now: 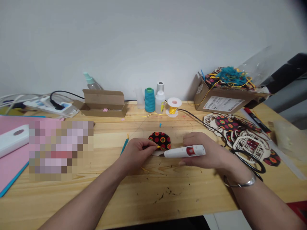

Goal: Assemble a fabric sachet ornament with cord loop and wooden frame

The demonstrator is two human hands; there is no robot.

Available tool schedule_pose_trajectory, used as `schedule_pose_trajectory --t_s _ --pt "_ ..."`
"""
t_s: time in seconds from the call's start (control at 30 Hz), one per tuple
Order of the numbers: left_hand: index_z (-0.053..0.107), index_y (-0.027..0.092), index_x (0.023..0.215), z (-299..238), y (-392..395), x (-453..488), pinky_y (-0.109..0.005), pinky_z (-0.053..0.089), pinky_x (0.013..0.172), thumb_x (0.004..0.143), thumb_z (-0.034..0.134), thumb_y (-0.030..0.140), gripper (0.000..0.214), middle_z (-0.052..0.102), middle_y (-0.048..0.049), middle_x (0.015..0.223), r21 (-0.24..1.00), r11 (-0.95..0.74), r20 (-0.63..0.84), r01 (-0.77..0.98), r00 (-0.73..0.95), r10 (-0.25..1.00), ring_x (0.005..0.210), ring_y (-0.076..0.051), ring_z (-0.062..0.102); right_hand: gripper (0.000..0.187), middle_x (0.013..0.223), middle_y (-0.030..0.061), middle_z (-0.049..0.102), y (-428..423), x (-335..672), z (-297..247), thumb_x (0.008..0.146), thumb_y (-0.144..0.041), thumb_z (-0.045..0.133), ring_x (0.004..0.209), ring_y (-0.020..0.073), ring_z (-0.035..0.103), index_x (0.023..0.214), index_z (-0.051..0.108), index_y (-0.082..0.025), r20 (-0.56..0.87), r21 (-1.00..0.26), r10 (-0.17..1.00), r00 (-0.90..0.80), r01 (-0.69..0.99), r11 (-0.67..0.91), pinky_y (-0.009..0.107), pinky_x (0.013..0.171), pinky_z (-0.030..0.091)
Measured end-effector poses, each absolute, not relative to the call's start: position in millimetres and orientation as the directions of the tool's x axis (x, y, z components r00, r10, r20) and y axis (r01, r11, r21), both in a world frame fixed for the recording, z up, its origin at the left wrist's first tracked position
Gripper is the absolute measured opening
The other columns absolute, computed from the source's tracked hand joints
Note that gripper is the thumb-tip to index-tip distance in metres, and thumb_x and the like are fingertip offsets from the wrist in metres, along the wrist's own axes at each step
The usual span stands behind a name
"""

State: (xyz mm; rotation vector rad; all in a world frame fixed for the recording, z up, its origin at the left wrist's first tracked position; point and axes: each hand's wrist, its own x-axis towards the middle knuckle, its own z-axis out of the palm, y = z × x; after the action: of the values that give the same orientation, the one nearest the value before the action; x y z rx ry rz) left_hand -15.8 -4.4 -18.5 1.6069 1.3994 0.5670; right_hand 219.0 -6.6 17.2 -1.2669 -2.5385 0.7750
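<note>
Lying flat mid-worktop (144,195), a round black fabric disc (160,140) with red and yellow dots; left hand (139,153) pinches a yellow thread end (158,147) at its near edge. Right hand (203,151) grips a white pen-shaped tool (184,151), tip just beside the thread. Behind: teal thread cone (149,99), yellow cord spool (173,108), cardboard box (223,95); carved wooden frames (244,137) to the right.
</note>
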Motion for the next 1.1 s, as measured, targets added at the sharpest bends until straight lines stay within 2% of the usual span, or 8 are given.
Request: schedule_pose_trajectory --t_s 0.13,0.23,0.33,0.47,0.63,0.7,0.8,1.1 --pt "0.074 0.021 0.079 -16.6 -4.5 -15.6 -0.027 0.046 0.065 0.073 0.058 0.033 0.021 0.074 -0.0011 0.08 0.85 0.057 -0.22 0.524 0.254 0.942 0.075 -0.02 0.064 0.044 0.054 -0.0041 0.041 -6.1 227.8 14.2 0.067 -0.054 0.066 0.05 0.0087 0.036 0.053 0.046 -0.017 -0.006 -0.807 0.763 -0.646 0.454 0.378 0.024 0.049 0.028" --pt "0.075 0.021 0.079 -14.5 -5.3 -15.1 -0.027 0.045 0.063 0.074 0.057 0.034 0.023 0.074 -0.0011 0.078 0.839 0.073 -0.244 0.54 0.253 0.936 0.073 -0.02 0.064 0.042 0.058 -0.0004 0.05 -5.9 232.6 6.7 0.066 -0.058 0.064 0.052 0.0115 0.042 0.064 0.056 -0.018 -0.011 -0.953 0.878 -0.479 0.27 0.136 0.026 0.048 0.032" --pt "0.074 0.021 0.08 -14.4 -5.5 -14.8 -0.027 0.045 0.065 0.073 0.058 0.034 0.022 0.074 -0.0006 0.079 0.841 0.082 -0.245 0.534 0.243 0.939 0.074 -0.02 0.064 0.037 0.075 0.0044 0.061 -4.9 228.6 2.9 0.067 -0.051 0.066 0.06 0.0146 0.05 0.083 0.064 -0.018 -0.073 -0.98 0.943 -0.324 0.199 -0.008 0.027 0.049 0.036" --pt "0.074 0.022 0.079 -16.1 -4.5 -14.9 -0.027 0.046 0.067 0.073 0.058 0.033 0.021 0.074 -0.0007 0.08 0.851 0.062 -0.224 0.521 0.253 0.941 0.074 -0.02 0.064 0.03 0.088 0.0066 0.065 -2.3 213.9 3.4 0.069 -0.033 0.067 0.074 0.0167 0.057 0.094 0.065 -0.016 -0.154 -0.979 0.921 -0.358 0.181 -0.094 0.025 0.054 0.041" --pt "0.075 0.022 0.078 -16.3 -3.9 -15.3 -0.027 0.045 0.065 0.074 0.057 0.033 0.022 0.074 -0.0006 0.076 0.84 0.036 -0.206 0.541 0.257 0.944 0.071 -0.02 0.063 0.021 0.099 0.0089 0.065 2.8 202.8 1.3 0.066 -0.025 0.069 0.082 0.0198 0.063 0.083 0.06 -0.015 -0.206 -0.958 0.874 -0.44 -0.093 -0.272 0.031 0.068 0.047" --pt "0.075 0.022 0.078 -15.8 -4.2 -15.2 -0.027 0.045 0.064 0.074 0.056 0.033 0.022 0.074 -0.0005 0.076 0.839 0.036 -0.21 0.543 0.262 0.942 0.071 -0.02 0.063 0.019 0.097 0.0072 0.065 4.8 200.2 1.3 0.065 -0.022 0.068 0.075 0.0167 0.063 0.082 0.06 -0.016 -0.234 -0.961 0.879 -0.415 -0.036 -0.273 0.029 0.064 0.047" --pt "0.074 0.022 0.08 -15.3 -4.6 -15.2 -0.027 0.045 0.065 0.074 0.057 0.032 0.021 0.074 -0.0005 0.078 0.85 0.043 -0.215 0.525 0.27 0.939 0.072 -0.019 0.063 0.017 0.08 0.0033 0.065 6.7 194.3 0.9 0.065 -0.019 0.066 0.064 0.0125 0.057 0.081 0.064 -0.015 -0.244 -0.96 0.903 -0.355 0.219 -0.173 0.025 0.057 0.043" --pt "0.075 0.023 0.081 -15.9 -5.0 -15.6 -0.025 0.044 0.064 0.076 0.056 0.031 0.021 0.074 0.0017 0.077 0.847 0.036 -0.214 0.531 0.278 0.936 0.071 -0.018 0.063 0.011 0.071 -0.001 0.06 4.1 171.9 -13.3 0.063 -0.014 0.062 0.065 0.0136 0.055 0.071 0.057 -0.018 0.002 -0.815 0.934 -0.358 0.541 0.209 0.024 0.058 0.04"
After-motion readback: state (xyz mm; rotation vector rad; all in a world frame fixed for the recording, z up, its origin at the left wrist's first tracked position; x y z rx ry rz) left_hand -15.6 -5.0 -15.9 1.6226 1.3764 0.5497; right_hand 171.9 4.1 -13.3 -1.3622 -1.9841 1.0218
